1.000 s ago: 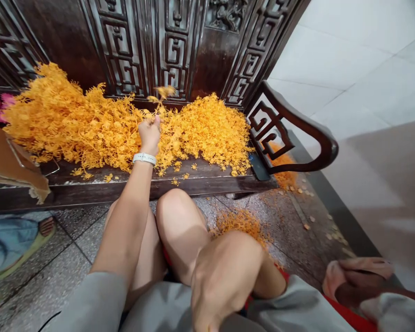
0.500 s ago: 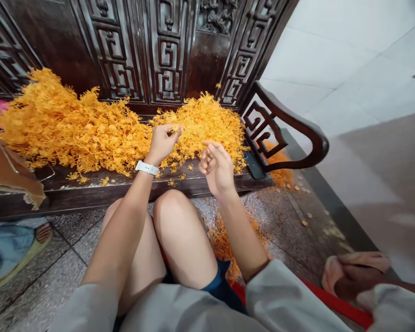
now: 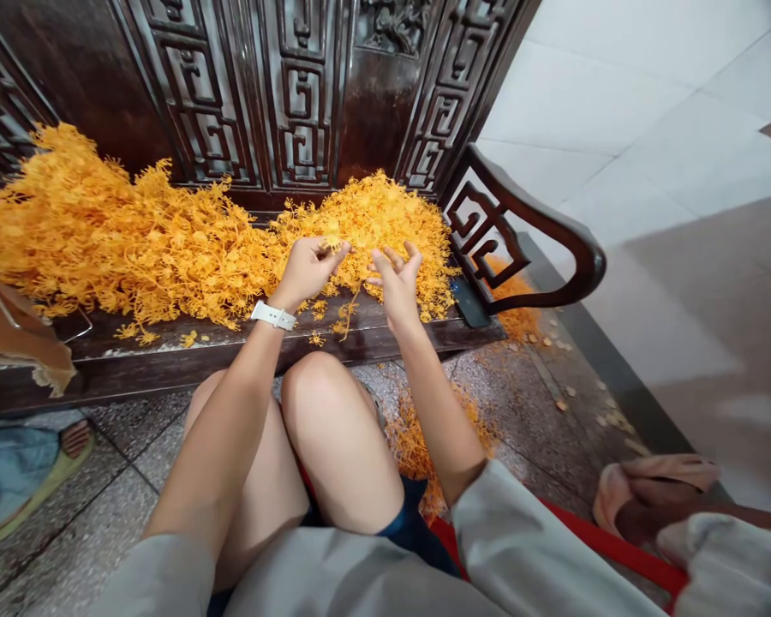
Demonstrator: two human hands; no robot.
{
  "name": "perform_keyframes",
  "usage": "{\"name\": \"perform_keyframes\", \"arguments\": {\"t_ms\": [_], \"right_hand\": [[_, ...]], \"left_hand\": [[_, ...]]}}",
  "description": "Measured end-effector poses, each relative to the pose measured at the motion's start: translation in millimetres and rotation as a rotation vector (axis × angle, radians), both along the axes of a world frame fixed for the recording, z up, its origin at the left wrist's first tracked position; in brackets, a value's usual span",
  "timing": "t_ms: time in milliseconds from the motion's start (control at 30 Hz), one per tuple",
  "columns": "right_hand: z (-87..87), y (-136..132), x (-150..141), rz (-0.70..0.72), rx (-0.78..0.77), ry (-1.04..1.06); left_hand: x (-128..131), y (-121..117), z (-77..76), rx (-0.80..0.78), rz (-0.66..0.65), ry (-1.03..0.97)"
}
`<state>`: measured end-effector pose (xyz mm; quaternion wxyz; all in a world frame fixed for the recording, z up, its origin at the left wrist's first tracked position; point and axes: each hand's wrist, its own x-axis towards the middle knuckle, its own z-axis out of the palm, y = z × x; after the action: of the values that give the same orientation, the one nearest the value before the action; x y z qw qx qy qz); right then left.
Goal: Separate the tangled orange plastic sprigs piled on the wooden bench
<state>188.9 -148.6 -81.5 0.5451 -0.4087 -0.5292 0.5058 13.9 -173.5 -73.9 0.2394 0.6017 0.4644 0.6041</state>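
My left hand (image 3: 309, 270), with a pale watch band at the wrist, pinches a small yellow artificial flower (image 3: 330, 244) between thumb and fingers. Just to its right is my right hand (image 3: 398, 283), fingers spread and curved, with nothing visible in them. Between and below both hands a thin yellow sprig (image 3: 348, 315) shows against the bench edge; whether it hangs, falls or lies there I cannot tell. Behind the hands a heap of loose yellow flower heads (image 3: 385, 214) rests on the dark wooden bench (image 3: 244, 347). A larger pile of yellow flower sprigs (image 3: 134, 240) spreads to the left.
A carved armrest (image 3: 533, 223) closes the bench's right end, with a dark phone-like slab (image 3: 470, 304) beside it. Torn cardboard (image 3: 19, 334) stands at left. Orange stems (image 3: 417, 437) litter the floor. Another person's sandalled foot (image 3: 74, 441) is at lower left.
My right hand has come up from my lap to beside the left, and its fingers have spread. My left hand has moved right, away from the sprig pile. The yellow sprig has appeared below the hands.
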Motion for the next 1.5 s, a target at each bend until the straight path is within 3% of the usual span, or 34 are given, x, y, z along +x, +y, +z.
{"name": "perform_keyframes", "arguments": {"t_ms": [200,400,600,833,967,1100,1267,1400,1500], "right_hand": [[-6.1,-1,5,-0.103,0.232,-0.221],[-1.8,7,16,-0.347,0.498,-0.61],[-17.6,10,22,-0.159,0.448,-0.923],[-28.8,16,21,0.04,0.175,-0.807],[-25.1,15,23,0.033,0.238,-0.472],[-0.6,3,20,-0.045,0.302,-0.257],[25.1,-12,10,0.099,0.359,-0.325],[20.0,-7,8,0.054,0.407,-0.409],[13.9,-6,15,-0.03,0.369,-0.432]], "left_hand": [[-1,0,0.4,0.01,-0.053,-0.01],[3,-3,6.9,-0.05,-0.158,-0.151],[5,4,3.0,-0.031,-0.085,-0.213],[4,10,-2.6,-0.112,-0.005,-0.381],[-1,9,-2.7,-0.102,0.032,-0.295],[0,9,-2.4,-0.086,0.046,-0.178],[8,2,-0.1,-0.073,-0.008,0.011],[11,0,-1.0,-0.083,-0.065,0.057],[3,4,-3.8,-0.049,0.031,0.023]]}}
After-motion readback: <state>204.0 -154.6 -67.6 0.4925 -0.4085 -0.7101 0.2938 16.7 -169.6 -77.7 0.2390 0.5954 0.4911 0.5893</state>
